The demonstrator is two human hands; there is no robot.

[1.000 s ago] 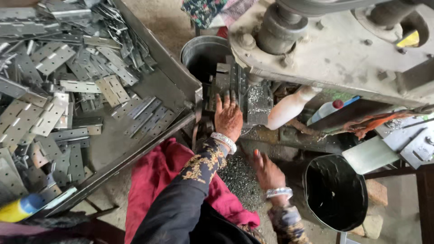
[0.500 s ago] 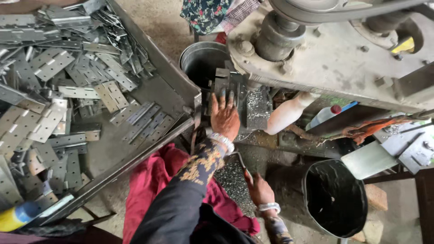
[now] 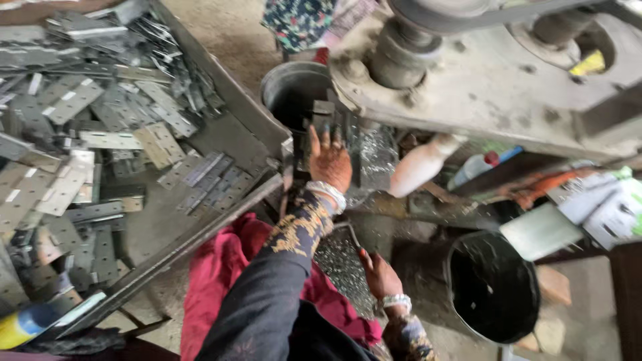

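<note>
1. We reached our left hand (image 3: 329, 160) up to the die block (image 3: 319, 127) of the heavy press (image 3: 495, 87), fingers together and laid flat against the dark metal there; whether a strip lay under them, we could not tell.

2. Our right hand (image 3: 378, 273) hung low beside the knee, fingers loosely curled, near a heap of small punched scrap (image 3: 341, 264); we could not tell whether it gripped anything.

3. To the left, a sloping tray (image 3: 200, 230) held a jumble of grey perforated hinge plates (image 3: 100, 127), with a neater row lying near its lower rim.

4. A dark metal bucket (image 3: 294, 90) stood just behind the die, and a black bucket (image 3: 493, 287) sat on the floor to the right.

5. The risk, as we judged it, was plain: bare fingers so close to the tooling could be crushed if the press cycled, and a loose sleeve (image 3: 301, 224) could snag.
</note>
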